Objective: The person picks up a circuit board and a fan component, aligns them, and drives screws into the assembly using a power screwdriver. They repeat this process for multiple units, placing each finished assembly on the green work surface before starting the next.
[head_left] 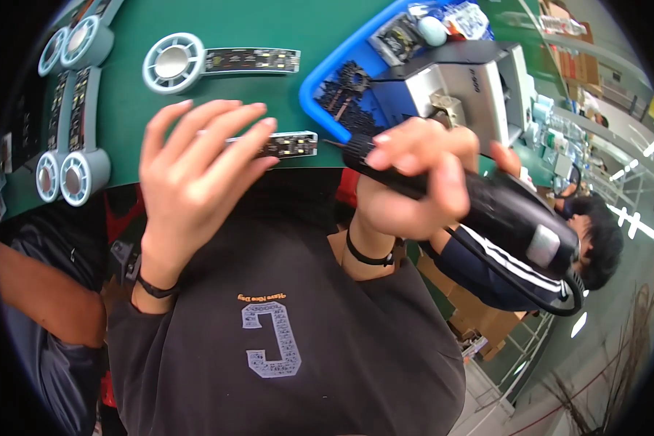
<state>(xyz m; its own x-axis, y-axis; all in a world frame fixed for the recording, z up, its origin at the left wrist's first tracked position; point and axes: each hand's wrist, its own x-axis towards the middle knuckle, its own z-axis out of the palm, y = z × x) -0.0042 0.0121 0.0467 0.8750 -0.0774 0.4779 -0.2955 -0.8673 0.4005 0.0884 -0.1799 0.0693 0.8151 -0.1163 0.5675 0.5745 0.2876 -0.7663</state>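
Observation:
My right hand (421, 174) is wrapped round a black electric screwdriver (516, 218), held almost level. Its thin bit points left, close to the end of a light-blue part with a narrow circuit board (294, 144); I cannot tell whether they touch. Above that part, my left hand (196, 163) is open, fingers stretched and apart, hiding the part's other end. Whether the fingertips press on it is unclear. Farther back lies a similar part, a round light-blue spoked head (173, 63) with a board-lined strip (251, 59).
Several like parts (83, 174) lie on the green table (254, 18) at left. A blue tray (309, 94) holds black pieces (345, 94) and bags, beside a grey metal machine (465, 94). A co-worker (596, 232) sits at right; another person's arm (47, 298) is at left.

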